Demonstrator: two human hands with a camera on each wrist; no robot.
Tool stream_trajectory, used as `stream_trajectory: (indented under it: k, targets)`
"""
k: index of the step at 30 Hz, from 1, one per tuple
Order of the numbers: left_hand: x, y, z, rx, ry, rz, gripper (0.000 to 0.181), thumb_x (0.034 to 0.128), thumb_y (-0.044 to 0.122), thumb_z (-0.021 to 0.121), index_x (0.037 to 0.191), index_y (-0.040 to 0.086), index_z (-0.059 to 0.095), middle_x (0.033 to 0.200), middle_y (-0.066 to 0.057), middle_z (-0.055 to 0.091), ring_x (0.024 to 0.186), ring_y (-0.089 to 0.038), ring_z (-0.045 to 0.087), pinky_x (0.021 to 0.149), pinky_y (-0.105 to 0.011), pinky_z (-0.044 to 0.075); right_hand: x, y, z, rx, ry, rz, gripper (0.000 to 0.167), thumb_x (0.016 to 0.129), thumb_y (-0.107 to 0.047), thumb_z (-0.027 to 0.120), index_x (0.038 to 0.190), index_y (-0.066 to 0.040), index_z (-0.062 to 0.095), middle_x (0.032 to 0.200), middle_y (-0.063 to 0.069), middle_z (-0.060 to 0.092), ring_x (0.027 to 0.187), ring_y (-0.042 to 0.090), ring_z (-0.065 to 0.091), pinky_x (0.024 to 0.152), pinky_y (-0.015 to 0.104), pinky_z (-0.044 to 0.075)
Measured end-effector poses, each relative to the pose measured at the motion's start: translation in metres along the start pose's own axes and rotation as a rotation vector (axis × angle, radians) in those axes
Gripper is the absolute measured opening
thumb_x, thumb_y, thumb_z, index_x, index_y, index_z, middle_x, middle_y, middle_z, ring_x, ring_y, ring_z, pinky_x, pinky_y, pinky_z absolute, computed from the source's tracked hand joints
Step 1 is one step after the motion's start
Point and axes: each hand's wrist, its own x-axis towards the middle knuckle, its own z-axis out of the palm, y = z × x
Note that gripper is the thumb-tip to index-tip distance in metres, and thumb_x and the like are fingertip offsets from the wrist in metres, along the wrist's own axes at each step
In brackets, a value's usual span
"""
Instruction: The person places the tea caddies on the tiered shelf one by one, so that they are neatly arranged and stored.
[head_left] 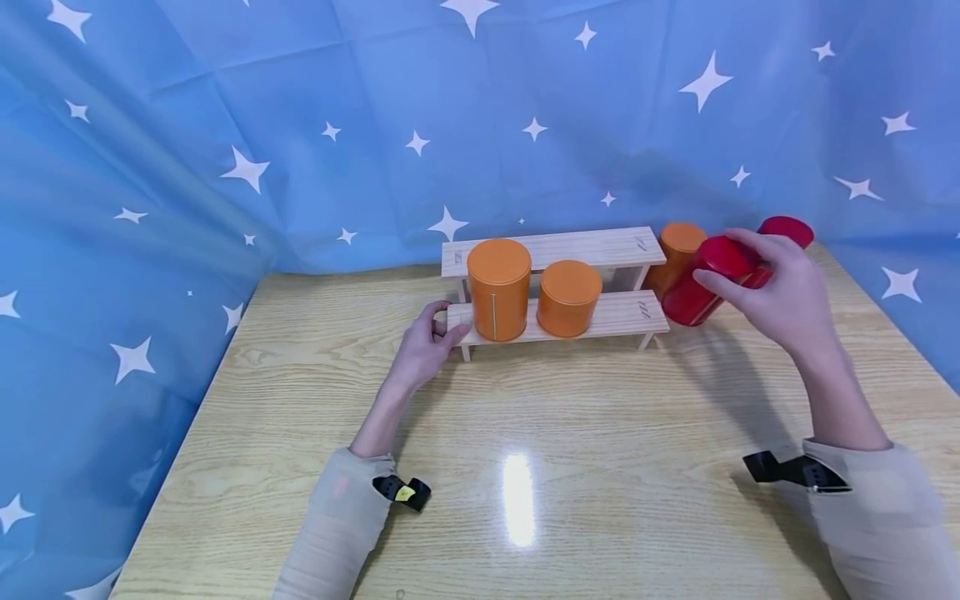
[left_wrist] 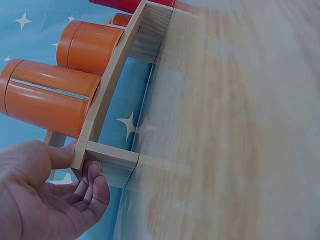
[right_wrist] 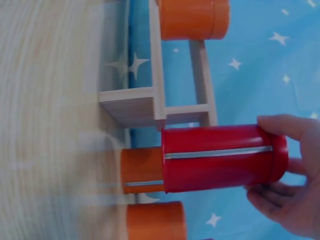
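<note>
1. Your left hand (head_left: 423, 346) grips the left end of the lower board (head_left: 622, 317), thumb on the upper side and fingers curled in beneath, next to a flat wooden leg (left_wrist: 114, 162).
2. Your right hand (head_left: 780, 292) grasps a red canister (right_wrist: 220, 165) round its lidded end. The body is a smooth, glossy cylinder with a straight silvery seam along its side.
3. That canister is held off the table, just beside the right end of the lower board; contact between the two cannot be determined.
4. An orange canister (head_left: 682, 237) stands behind it, partly covered. A second red canister (head_left: 785, 229) shows beyond your right hand, mostly hidden.
5. The lower board is pale, straight-grained wood and carries a tall orange canister (head_left: 498, 289), seam facing you, and a shorter orange canister (head_left: 570, 298) to its right. Both are round, with flat lids.
6. The upper board (head_left: 577, 246), of similar pale wood, stands higher, behind the lower one.
7. The table (head_left: 585, 450) has a wood-grain surface with a glossy reflection. Beyond it hangs creased blue cloth (head_left: 337, 183) printed with white four-pointed stars.
</note>
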Motion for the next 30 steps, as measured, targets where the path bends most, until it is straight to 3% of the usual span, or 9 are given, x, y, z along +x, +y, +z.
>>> stream_trajectory:
  k: [5,10,16,20,23,30]
  targets:
    - [0.001,0.0,0.0,0.006,-0.003,0.001,0.062,0.1004,0.025,0.067,0.151,0.005,0.038,0.086,-0.006,0.056,0.08,-0.027,0.062,0.063,-0.028,0.045,-0.003,-0.009,-0.005,0.005,0.063,0.018,0.064,0.085,-0.022,0.082,0.144,-0.014,0.058,0.138,0.021,0.054,0.114,0.016,0.04,0.07,0.009,0.034]
    - [0.0,0.0,0.0,0.009,-0.001,0.002,0.062,0.1004,0.026,0.067,0.151,0.005,0.039,0.086,-0.006,0.056,0.081,-0.029,0.062,0.064,-0.028,0.045,-0.006,-0.02,-0.003,0.021,0.072,-0.004,0.065,0.084,-0.02,0.084,0.144,-0.016,0.059,0.135,0.019,0.055,0.108,0.008,0.041,0.069,0.007,0.036]
    - [0.001,0.0,0.0,0.009,0.001,0.002,0.061,0.1005,0.026,0.067,0.151,0.005,0.039,0.085,-0.005,0.055,0.081,-0.03,0.059,0.064,-0.029,0.044,-0.011,-0.033,0.008,0.067,0.069,-0.094,0.064,0.08,-0.017,0.087,0.139,-0.015,0.064,0.125,0.012,0.06,0.095,0.002,0.046,0.066,0.011,0.036]
    - [0.001,-0.001,0.0,0.011,-0.001,-0.002,0.062,0.1008,0.026,0.066,0.152,0.005,0.038,0.086,-0.005,0.056,0.081,-0.029,0.059,0.064,-0.028,0.045,-0.014,-0.041,0.018,0.081,0.066,-0.151,0.063,0.079,-0.015,0.088,0.138,-0.015,0.065,0.124,0.013,0.062,0.096,0.0,0.047,0.07,0.014,0.037]
    - [0.001,-0.001,0.0,0.013,-0.002,-0.005,0.062,0.1008,0.026,0.066,0.152,0.005,0.038,0.086,-0.005,0.056,0.081,-0.027,0.059,0.064,-0.028,0.045,-0.016,-0.046,0.025,0.087,0.044,-0.169,0.064,0.078,-0.014,0.088,0.138,-0.015,0.064,0.125,0.015,0.062,0.103,0.006,0.048,0.074,0.014,0.037]
    - [0.002,-0.001,0.0,0.01,-0.005,0.001,0.062,0.1008,0.026,0.066,0.152,0.005,0.038,0.085,-0.005,0.056,0.078,-0.024,0.057,0.063,-0.028,0.044,-0.015,-0.049,0.038,0.089,-0.005,-0.22,0.066,0.078,-0.014,0.088,0.139,-0.01,0.062,0.128,0.019,0.06,0.11,0.033,0.054,0.076,0.017,0.038]
